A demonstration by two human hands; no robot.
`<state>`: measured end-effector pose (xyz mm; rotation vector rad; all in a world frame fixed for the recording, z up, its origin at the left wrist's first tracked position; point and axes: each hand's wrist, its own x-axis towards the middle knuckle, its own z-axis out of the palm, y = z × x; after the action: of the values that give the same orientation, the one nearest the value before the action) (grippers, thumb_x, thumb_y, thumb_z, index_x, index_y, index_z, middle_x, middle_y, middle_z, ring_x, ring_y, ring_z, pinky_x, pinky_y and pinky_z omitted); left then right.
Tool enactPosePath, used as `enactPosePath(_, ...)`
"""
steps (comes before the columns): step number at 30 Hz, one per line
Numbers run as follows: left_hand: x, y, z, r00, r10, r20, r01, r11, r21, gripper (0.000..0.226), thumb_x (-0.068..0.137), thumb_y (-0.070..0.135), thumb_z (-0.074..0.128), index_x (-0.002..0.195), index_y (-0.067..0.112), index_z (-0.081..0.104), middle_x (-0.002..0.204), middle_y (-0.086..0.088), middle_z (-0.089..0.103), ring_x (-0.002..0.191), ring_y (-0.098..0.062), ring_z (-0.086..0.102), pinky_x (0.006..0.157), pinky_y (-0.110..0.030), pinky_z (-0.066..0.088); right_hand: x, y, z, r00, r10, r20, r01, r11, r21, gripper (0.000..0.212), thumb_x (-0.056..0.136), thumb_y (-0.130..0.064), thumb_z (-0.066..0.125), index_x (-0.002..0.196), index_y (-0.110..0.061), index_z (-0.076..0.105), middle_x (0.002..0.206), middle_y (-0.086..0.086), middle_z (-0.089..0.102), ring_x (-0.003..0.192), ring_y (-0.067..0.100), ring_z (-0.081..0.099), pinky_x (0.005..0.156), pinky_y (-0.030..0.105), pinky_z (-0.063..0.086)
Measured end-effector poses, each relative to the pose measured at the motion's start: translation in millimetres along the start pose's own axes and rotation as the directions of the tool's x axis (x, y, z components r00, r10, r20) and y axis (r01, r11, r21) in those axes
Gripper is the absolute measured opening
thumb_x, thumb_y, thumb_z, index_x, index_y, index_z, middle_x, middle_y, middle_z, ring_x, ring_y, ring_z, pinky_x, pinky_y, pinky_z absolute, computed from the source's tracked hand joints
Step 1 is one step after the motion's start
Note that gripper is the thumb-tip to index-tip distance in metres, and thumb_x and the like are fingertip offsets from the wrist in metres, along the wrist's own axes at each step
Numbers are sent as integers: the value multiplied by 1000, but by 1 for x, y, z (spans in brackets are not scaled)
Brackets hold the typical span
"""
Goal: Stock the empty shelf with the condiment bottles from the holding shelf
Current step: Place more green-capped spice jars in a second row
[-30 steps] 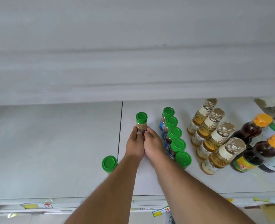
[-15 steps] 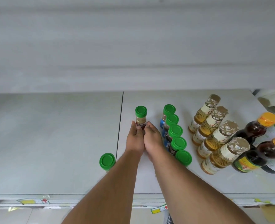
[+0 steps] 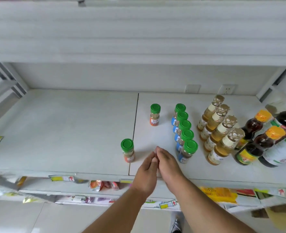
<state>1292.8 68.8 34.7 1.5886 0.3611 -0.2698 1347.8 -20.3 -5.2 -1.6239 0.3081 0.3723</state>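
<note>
A green-capped spice jar (image 3: 155,115) with an orange label stands alone at the back of the white shelf (image 3: 71,128). A second one (image 3: 128,150) stands near the front edge, on the seam between the two shelf boards. My left hand (image 3: 145,174) and my right hand (image 3: 168,165) hover side by side over the front edge, fingers relaxed, holding nothing. They are well short of the far jar and just right of the near one.
A row of several green-capped jars with blue labels (image 3: 184,132) runs front to back right of my hands. Further right stand pale oil bottles (image 3: 221,130) and dark sauce bottles with orange caps (image 3: 264,137). Snack packets (image 3: 103,184) lie on a lower shelf.
Both hands have let go of the far orange-label jar and pulled back to the shelf's front edge. The jar stays upright where it was set. The camera has dropped lower.
</note>
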Motion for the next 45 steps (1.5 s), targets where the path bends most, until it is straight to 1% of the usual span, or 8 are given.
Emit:
enactPosePath(6, -46, -36, -31, 945, 60, -322, -52, 998, 33, 32, 105, 13, 50, 127, 30, 66, 124, 14, 70, 120, -7, 62, 110, -36, 47, -15, 0, 9, 996, -28, 85, 50, 962, -269, 9, 95, -13, 44, 88, -8, 48, 77, 6, 44, 71, 21, 41, 72, 35, 38)
enactPosePath(10, -42, -27, -57, 840, 52, -540, -42, 999, 32, 37, 102, 8, 48, 131, 27, 61, 129, 8, 67, 122, -12, 60, 101, -26, 44, -18, -6, 31, 980, -29, 195, 87, 951, -295, 42, 103, -22, 43, 143, -23, 56, 141, -5, 60, 124, 13, 55, 117, 44, 40)
enactPosePath(14, -21, -17, -71, 907, -33, -421, 81, 992, 96, 53, 102, 9, 46, 155, 20, 43, 150, 6, 51, 140, -12, 46, 106, -21, 30, -17, -15, 46, 957, -19, 290, 125, 928, -351, 48, 105, -16, 39, 150, -27, 49, 148, -11, 53, 140, 12, 45, 120, 35, 33)
enactPosePath(19, -10, -12, -68, 956, -24, -291, 58, 992, 108, 53, 99, -1, 41, 143, 27, 55, 134, 11, 64, 124, -7, 56, 108, -25, 40, -12, -14, 45, 937, -28, 347, 162, 918, -363, 50, 93, -14, 38, 126, -43, 63, 129, -13, 68, 125, 11, 58, 112, 33, 41)
enactPosePath(30, 12, -7, -38, 993, 47, -108, -24, 980, 199, 59, 97, -4, 41, 132, 40, 59, 125, 16, 66, 103, 12, 58, 72, 5, 38, -31, -3, -1, 984, -103, 147, 143, 946, -292, 47, 102, -10, 39, 134, -36, 62, 124, -14, 69, 110, 5, 62, 87, 19, 44)
enactPosePath(35, 14, -11, -29, 996, 78, -30, -68, 966, 250, 59, 97, -3, 41, 131, 42, 60, 120, 20, 67, 111, 2, 59, 82, -1, 38, -33, 7, -12, 992, -102, 68, 117, 956, -269, 47, 101, -11, 39, 133, -37, 63, 116, -11, 70, 83, 5, 56, 77, 22, 44)
enactPosePath(43, 14, -22, -32, 996, 83, -25, -72, 951, 300, 49, 100, 14, 43, 141, 37, 58, 128, 16, 66, 121, -6, 59, 103, -25, 43, -36, 11, -19, 998, -62, 22, 65, 954, -291, 39, 105, -23, 41, 139, -33, 57, 127, -9, 64, 112, 14, 59, 98, 32, 49)
enactPosePath(45, 14, -22, -34, 995, 100, -7, -93, 950, 299, 48, 101, 14, 43, 138, 39, 59, 127, 18, 67, 121, -5, 59, 102, -24, 43, -38, 7, -20, 998, -60, 20, 63, 952, -300, 39, 106, -23, 42, 142, -33, 54, 127, -5, 64, 100, 9, 61, 82, 21, 49)
